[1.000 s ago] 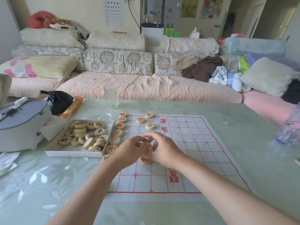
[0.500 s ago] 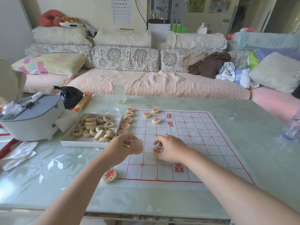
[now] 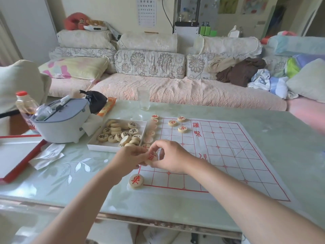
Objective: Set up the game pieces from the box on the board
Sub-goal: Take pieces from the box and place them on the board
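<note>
xiangqi piece [image 3: 152, 157], red-marked, pinched between fingers of the left hand [image 3: 131, 158] and right hand [image 3: 171, 156] over the paper board [image 3: 228, 155] at its near-left edge; a loosened pinch could drop it onto the neighbouring edge pieces [image 3: 150, 133].

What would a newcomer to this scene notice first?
Over the near left part of the red-lined white board, the left hand and the right hand together hold one red-marked piece. Left of the board, a white box holds black-marked pieces.
</note>
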